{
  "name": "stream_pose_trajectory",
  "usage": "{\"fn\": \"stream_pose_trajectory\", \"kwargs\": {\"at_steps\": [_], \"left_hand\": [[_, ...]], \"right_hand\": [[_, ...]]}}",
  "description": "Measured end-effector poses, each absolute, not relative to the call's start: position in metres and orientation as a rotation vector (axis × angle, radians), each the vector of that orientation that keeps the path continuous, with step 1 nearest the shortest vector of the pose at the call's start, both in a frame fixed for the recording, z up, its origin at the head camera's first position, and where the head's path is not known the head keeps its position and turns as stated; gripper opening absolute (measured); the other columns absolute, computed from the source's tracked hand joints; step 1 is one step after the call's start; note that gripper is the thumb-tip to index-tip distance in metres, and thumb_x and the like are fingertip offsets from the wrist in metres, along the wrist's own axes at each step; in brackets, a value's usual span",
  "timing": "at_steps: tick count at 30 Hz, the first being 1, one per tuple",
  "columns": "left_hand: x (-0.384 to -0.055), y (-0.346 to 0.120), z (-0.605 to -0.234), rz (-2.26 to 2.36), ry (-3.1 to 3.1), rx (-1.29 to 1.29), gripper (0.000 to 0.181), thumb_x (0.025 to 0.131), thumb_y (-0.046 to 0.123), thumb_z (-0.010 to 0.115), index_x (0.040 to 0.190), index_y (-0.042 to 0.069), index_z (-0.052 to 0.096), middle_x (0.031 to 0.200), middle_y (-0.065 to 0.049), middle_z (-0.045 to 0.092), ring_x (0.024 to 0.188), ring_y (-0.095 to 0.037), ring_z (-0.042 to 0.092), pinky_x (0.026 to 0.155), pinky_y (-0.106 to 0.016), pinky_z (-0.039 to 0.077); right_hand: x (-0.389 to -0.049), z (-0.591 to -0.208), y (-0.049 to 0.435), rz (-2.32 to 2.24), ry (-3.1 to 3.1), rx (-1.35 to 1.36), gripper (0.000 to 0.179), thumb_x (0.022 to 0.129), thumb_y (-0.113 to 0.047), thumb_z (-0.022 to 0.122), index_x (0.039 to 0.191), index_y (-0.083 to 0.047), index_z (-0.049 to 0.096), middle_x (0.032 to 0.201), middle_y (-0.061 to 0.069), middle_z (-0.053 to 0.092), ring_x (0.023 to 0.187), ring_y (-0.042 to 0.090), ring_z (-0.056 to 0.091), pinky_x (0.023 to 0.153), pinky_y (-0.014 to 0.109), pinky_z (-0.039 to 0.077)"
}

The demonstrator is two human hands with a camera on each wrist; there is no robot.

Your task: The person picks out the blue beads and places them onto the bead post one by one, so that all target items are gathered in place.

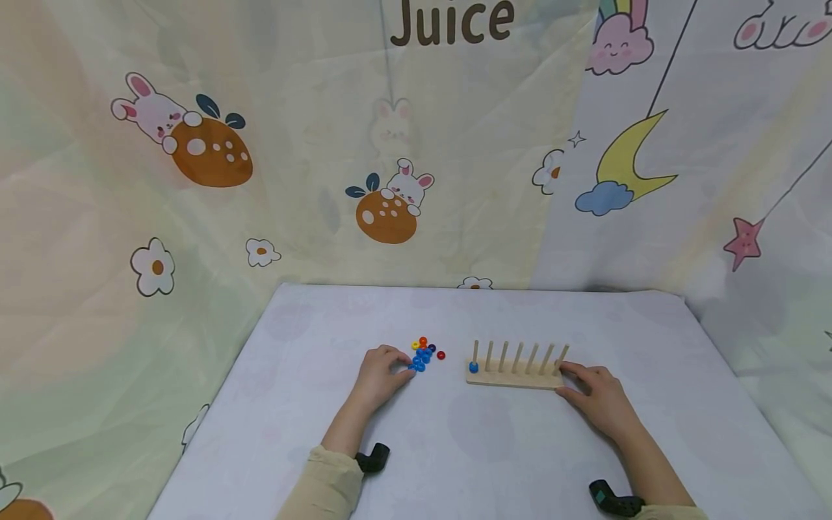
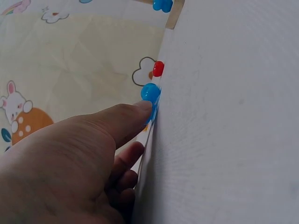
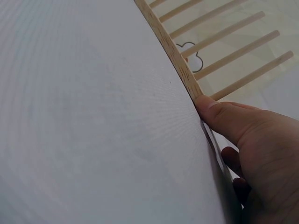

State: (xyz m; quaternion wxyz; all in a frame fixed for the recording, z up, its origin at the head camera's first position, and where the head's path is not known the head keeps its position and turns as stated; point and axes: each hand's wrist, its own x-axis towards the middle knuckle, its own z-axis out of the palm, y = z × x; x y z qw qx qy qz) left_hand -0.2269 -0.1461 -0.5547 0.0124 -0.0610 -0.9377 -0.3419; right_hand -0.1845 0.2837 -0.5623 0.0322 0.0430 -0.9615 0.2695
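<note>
Just right of the left hand (image 1: 382, 375), a small pile of blue beads (image 1: 422, 357) lies on the table. The left thumb and index finger pinch a blue bead (image 1: 412, 367) at the pile's near edge; in the left wrist view the thumb partly hides the blue beads (image 2: 150, 92). To the right stands a wooden peg board (image 1: 510, 378) with a row of several upright pegs. Blue beads (image 1: 474, 367) sit low on its leftmost peg. At the board's right end the right hand (image 1: 601, 401) grips it, thumb (image 3: 224, 116) on the near edge.
Red beads (image 1: 441, 355), a yellow bead (image 1: 415, 346), orange beads (image 1: 423, 340) and a dark blue bead (image 1: 432, 348) lie around the pile. A white cloth covers the table (image 1: 494, 448). Behind hangs a printed curtain (image 1: 292, 144). Each wrist wears a black device (image 1: 373, 458).
</note>
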Motion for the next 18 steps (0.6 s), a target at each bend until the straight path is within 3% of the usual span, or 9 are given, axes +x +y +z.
{"fn": "stream_pose_trajectory", "kwargs": {"at_steps": [18], "left_hand": [[-0.2276, -0.1471, -0.5494, -1.238, -2.888, -0.167, 0.019, 0.090, 0.035, 0.072, 0.106, 0.025, 0.070, 0.116, 0.003, 0.065, 0.114, -0.021, 0.057, 0.102, -0.044, 0.047]], "right_hand": [[-0.1841, -0.5617, 0.2836, 0.845, -2.968, 0.129, 0.062, 0.089, -0.051, 0.068, 0.138, -0.013, 0.056, 0.121, 0.025, 0.057, 0.113, 0.047, 0.052, 0.085, 0.066, 0.043]]}}
